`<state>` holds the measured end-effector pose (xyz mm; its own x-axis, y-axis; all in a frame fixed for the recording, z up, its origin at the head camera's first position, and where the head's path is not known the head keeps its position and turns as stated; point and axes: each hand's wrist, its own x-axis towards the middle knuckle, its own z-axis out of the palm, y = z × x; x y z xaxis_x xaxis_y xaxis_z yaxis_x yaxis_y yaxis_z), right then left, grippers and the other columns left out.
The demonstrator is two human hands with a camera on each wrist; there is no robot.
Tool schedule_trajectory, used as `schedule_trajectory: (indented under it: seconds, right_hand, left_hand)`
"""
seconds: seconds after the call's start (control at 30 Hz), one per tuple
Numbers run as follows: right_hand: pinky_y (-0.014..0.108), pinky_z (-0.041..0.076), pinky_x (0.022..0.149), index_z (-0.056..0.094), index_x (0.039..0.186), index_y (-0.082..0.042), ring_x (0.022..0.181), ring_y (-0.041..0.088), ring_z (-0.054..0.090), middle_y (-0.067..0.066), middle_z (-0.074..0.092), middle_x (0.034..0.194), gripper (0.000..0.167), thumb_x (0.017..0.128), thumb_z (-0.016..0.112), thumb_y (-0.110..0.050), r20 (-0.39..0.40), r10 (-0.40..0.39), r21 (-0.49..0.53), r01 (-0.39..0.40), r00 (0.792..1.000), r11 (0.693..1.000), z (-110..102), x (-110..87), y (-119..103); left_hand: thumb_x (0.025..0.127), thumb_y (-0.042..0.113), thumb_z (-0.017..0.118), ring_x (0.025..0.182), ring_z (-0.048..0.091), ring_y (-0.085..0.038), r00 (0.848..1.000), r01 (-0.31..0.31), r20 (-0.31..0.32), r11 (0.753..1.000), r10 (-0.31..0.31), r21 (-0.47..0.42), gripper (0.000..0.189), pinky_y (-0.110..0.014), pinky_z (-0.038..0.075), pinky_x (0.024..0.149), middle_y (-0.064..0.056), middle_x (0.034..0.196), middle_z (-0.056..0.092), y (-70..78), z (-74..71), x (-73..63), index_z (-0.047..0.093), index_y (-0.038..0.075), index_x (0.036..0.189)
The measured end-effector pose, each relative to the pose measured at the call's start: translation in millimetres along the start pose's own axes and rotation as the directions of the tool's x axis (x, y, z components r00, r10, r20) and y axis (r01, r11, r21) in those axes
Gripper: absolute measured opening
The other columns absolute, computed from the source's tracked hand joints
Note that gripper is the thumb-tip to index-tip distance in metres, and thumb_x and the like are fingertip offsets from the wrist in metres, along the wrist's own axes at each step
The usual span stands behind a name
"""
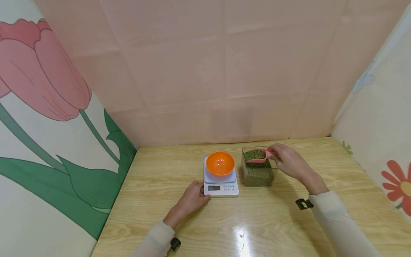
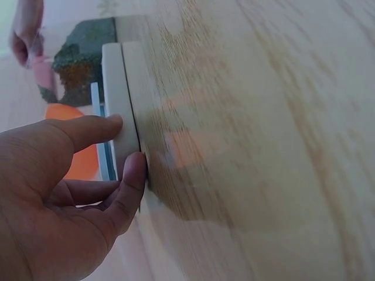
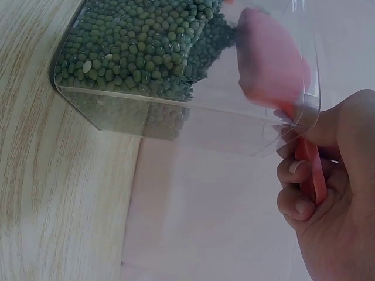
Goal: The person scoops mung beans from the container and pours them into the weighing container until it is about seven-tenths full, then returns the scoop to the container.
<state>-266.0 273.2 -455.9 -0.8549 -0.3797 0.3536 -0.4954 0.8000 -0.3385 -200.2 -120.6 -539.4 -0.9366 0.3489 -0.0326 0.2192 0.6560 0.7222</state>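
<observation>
- Two bare hands in pale sleeves work over a wood-grain table (image 1: 144, 200).
- The left hand (image 1: 192, 199) pinches the near left corner of a white kitchen scale (image 1: 231, 193), with its thumb along the front edge and its fingers bent at the side.
- An orange bowl (image 1: 220, 164) sits upright on the scale's platform.
- The right hand (image 1: 290, 161) grips the handle of a pink scoop (image 3: 272, 58), fingers curled around it.
- The scoop is at the mouth of a clear container (image 1: 257, 183), carrying a heap of green beans (image 1: 254, 154).
- The container stands just right of the scale, with more beans inside, seen through its walls.
- Behind the table hangs a plain pinkish backdrop (image 1: 224, 71); a large painted tulip (image 1: 41, 67) decorates the left side, a red flower (image 1: 393, 194) the right.
</observation>
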Motion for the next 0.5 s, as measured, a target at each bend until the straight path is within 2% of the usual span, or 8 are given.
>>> schedule_trajectory:
  seconds: [0.3, 0.5]
  right_hand:
    - [0.057, 0.057, 0.085, 0.072, 0.117, 0.002, 0.096, 0.037, 0.072, 0.016, 0.074, 0.108, 0.017, 0.101, 0.067, 0.0, -0.03, -0.023, -0.027, 0.023, 0.999, 0.999, -0.4, -2.0, 4.7]
    - [0.056, 0.057, 0.082, 0.073, 0.115, 0.002, 0.093, 0.035, 0.071, 0.016, 0.074, 0.106, 0.016, 0.101, 0.068, -0.003, -0.047, -0.029, -0.016, 0.028, 0.998, 0.999, -1.8, -2.3, 4.4]
  left_hand:
    - [0.094, 0.013, 0.079, 0.089, 0.05, -0.018, 0.999, -0.038, -0.018, 0.999, 0.039, 0.038, 0.031, -0.025, 0.043, 0.07, -0.009, 0.101, 0.06, -2.0, 1.2, 1.4, 0.071, 0.0, 0.122]
    - [0.095, 0.015, 0.079, 0.092, 0.053, -0.019, 1.0, -0.012, -0.014, 1.0, 0.012, 0.028, 0.033, -0.027, 0.046, 0.075, -0.009, 0.108, 0.062, -0.9, 1.2, 0.3, 0.07, 0.001, 0.124]
